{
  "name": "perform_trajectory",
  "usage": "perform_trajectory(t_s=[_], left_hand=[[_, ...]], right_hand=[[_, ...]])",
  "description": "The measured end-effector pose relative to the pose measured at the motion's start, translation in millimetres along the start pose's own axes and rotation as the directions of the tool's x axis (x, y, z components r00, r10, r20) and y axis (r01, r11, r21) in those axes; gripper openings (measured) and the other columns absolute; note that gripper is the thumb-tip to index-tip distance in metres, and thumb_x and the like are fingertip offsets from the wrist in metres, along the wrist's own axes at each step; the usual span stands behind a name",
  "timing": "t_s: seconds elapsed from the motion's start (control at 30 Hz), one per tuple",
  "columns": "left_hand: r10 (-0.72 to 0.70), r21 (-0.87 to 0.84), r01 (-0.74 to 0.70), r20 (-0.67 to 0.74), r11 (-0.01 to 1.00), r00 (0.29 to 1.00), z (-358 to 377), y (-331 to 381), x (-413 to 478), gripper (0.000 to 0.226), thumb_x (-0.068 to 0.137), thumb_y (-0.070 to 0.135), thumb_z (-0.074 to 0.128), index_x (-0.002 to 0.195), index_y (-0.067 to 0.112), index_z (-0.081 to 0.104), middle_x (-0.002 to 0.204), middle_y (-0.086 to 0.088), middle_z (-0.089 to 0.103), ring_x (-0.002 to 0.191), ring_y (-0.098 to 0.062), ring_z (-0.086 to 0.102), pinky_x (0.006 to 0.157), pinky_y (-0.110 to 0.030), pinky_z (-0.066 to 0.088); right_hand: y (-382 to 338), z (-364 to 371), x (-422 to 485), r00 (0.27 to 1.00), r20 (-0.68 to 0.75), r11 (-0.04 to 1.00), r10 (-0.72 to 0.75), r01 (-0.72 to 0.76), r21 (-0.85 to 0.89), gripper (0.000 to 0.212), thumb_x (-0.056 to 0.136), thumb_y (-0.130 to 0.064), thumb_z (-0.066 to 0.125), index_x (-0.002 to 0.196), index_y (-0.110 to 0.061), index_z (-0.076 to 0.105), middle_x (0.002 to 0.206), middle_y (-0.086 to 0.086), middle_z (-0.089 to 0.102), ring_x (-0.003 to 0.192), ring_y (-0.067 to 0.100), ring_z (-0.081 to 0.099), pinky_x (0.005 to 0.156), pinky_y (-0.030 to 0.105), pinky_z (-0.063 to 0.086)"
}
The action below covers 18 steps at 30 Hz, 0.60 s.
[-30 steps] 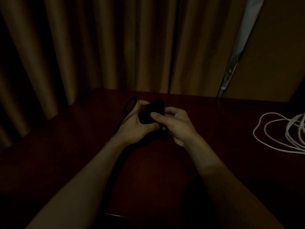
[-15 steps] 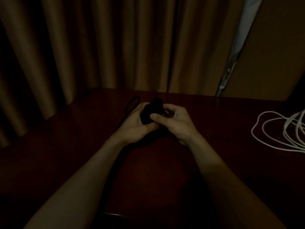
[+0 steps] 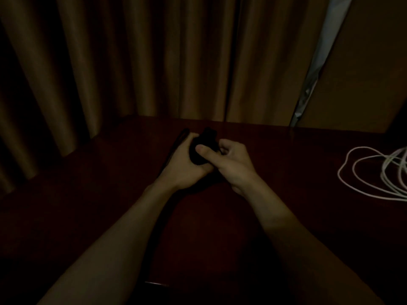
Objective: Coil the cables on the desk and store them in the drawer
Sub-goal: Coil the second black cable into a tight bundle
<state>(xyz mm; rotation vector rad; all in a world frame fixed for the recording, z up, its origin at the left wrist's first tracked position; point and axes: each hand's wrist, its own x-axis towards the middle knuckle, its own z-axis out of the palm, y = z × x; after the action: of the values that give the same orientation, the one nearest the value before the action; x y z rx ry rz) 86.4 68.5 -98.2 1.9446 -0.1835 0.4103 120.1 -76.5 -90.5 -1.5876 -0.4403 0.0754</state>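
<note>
In dim light a black cable bundle [image 3: 203, 143] sits between both hands over the middle of the dark red desk [image 3: 110, 194]. My left hand [image 3: 185, 164] cups it from the left, and a loop of the same black cable sticks out past its fingers. My right hand [image 3: 229, 160] grips the bundle from the right, its thumb pressed across the front. A white cable [image 3: 372, 172] lies in loose loops on the desk at the far right, partly cut off by the frame edge. No drawer shows.
Brown curtains [image 3: 143, 62] hang right behind the desk's back and left edges. A brown panel [image 3: 363, 73] stands at the back right beside a pale strip. The desk's front edge [image 3: 156, 283] lies near my forearms.
My hands have stayed together on the black bundle. My right thumb has slid a little further across it, and the bundle looks slightly tighter. The white cable has not moved.
</note>
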Motion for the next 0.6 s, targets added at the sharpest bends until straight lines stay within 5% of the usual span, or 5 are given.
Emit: perform_trajectory(t_s=[0.1, 0.23, 0.37, 0.5, 0.6], left_hand=[[-0.1, -0.165, 0.133, 0.19, 0.977, 0.977, -10.7, -1.4, 1.0, 0.044, 0.086, 0.018, 0.078, 0.128, 0.023, 0.064, 0.114, 0.001, 0.074, 0.103, -0.013, 0.072, 0.082, -0.021, 0.057], [-0.144, -0.278, 0.242, 0.331, 0.93, 0.933, -16.6, -1.4, 1.2, 0.028, 0.087, 0.012, 0.076, 0.114, 0.013, 0.07, 0.097, -0.004, 0.076, 0.09, -0.021, 0.072, 0.079, -0.033, 0.057], [-0.087, -0.195, 0.131, 0.218, 0.972, 0.972, -5.6, 1.1, -1.4, 0.017, 0.096, 0.014, 0.072, 0.111, 0.008, 0.069, 0.093, -0.009, 0.077, 0.079, -0.021, 0.071, 0.071, -0.032, 0.057], [0.007, -0.043, -0.004, 0.054, 0.999, 0.999, -2.7, -3.1, -1.6, 0.014, 0.095, 0.02, 0.073, 0.107, 0.02, 0.066, 0.081, 0.014, 0.073, 0.072, -0.005, 0.07, 0.061, -0.022, 0.052], [0.126, 0.031, -0.128, 0.063, 0.991, 0.99, 1.9, -1.1, -3.0, 0.005, 0.1, 0.017, 0.067, 0.104, 0.021, 0.065, 0.083, 0.017, 0.072, 0.072, -0.003, 0.069, 0.06, -0.017, 0.05]], right_hand=[[-5.7, -12.3, -1.6, 0.996, 0.085, 0.999, -0.008, 0.005, 0.038, 0.033, 0.089, -0.024, 0.081, 0.113, -0.003, 0.072, 0.107, 0.012, 0.077, 0.097, 0.023, 0.076, 0.085, 0.042, 0.063], [-8.1, -22.8, -1.6, 0.967, 0.253, 0.992, 0.032, -0.061, 0.109, 0.035, 0.091, -0.023, 0.076, 0.123, -0.009, 0.071, 0.113, 0.009, 0.077, 0.098, 0.023, 0.075, 0.079, 0.034, 0.061], [-7.0, -15.1, -1.9, 0.981, 0.13, 0.977, 0.144, -0.162, 0.139, 0.033, 0.092, -0.035, 0.076, 0.117, -0.014, 0.071, 0.103, 0.002, 0.077, 0.076, 0.011, 0.065, 0.063, 0.024, 0.05], [-5.2, -3.3, -1.1, 0.988, -0.019, 0.986, 0.151, -0.149, 0.079, 0.033, 0.088, -0.041, 0.079, 0.105, -0.016, 0.067, 0.099, -0.001, 0.077, 0.068, 0.0, 0.07, 0.061, 0.015, 0.051], [-2.8, 0.8, -0.8, 0.993, -0.003, 0.99, 0.12, -0.12, 0.071, 0.038, 0.088, -0.041, 0.079, 0.108, -0.009, 0.072, 0.099, 0.004, 0.079, 0.082, 0.007, 0.076, 0.06, 0.014, 0.053]])
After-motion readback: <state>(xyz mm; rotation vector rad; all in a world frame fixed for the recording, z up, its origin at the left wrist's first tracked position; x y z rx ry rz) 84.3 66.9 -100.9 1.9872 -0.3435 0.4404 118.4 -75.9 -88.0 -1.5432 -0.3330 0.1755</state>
